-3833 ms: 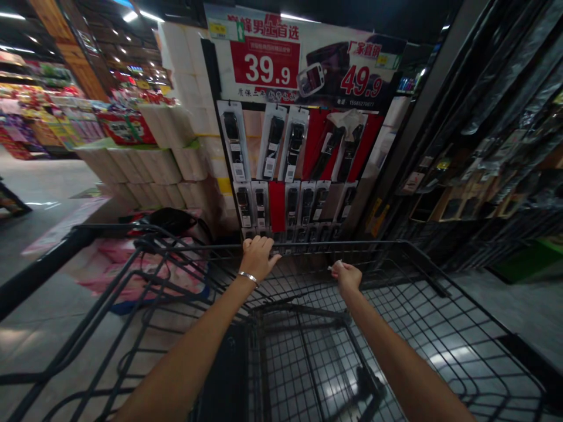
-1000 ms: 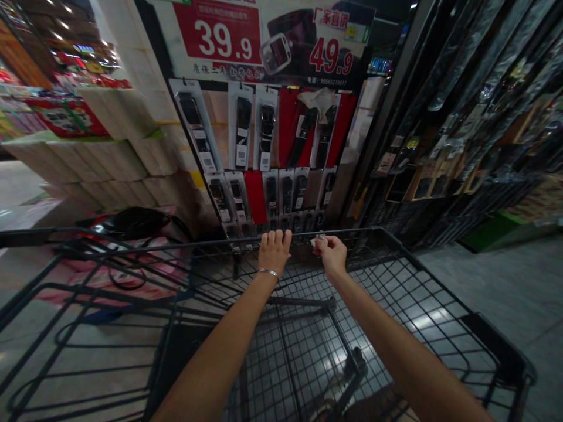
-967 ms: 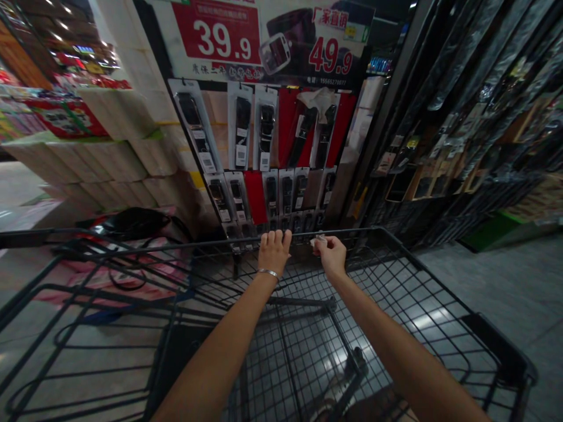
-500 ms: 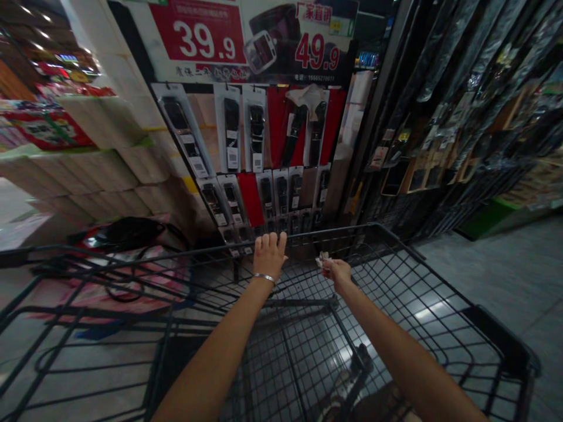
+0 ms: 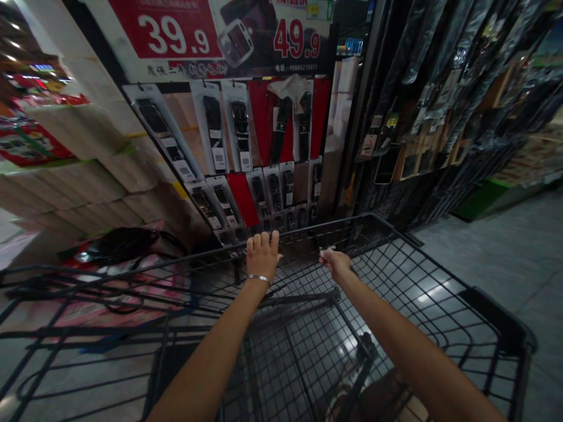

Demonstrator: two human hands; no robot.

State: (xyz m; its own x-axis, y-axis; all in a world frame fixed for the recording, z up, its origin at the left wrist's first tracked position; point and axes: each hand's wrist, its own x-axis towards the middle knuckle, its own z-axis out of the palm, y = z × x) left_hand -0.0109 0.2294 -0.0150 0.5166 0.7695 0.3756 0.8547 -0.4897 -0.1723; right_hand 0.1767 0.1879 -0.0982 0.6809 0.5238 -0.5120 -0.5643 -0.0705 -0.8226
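Observation:
My left hand (image 5: 263, 257), with a silver bracelet (image 5: 259, 278) at its wrist, has its fingers hooked over the far rim of a black wire shopping cart (image 5: 501, 319). Over the basket, my right hand (image 5: 338, 265) pinches a small crumpled whitish piece (image 5: 326, 251), which looks like paper or tissue; its exact kind is too small to make out. Both forearms reach across the cart.
Packaged belts (image 5: 240, 126) hang on a display beneath a price sign (image 5: 180, 38). Stacked paper packs (image 5: 70, 187) and a black bag (image 5: 127, 243) lie at left. Dark packaged goods (image 5: 422, 105) hang at right beside tiled floor (image 5: 497, 252).
The display and its sign have shifted left and slightly up in view. My left hand keeps its place on the rim. The whitish piece in my right hand shows less red now.

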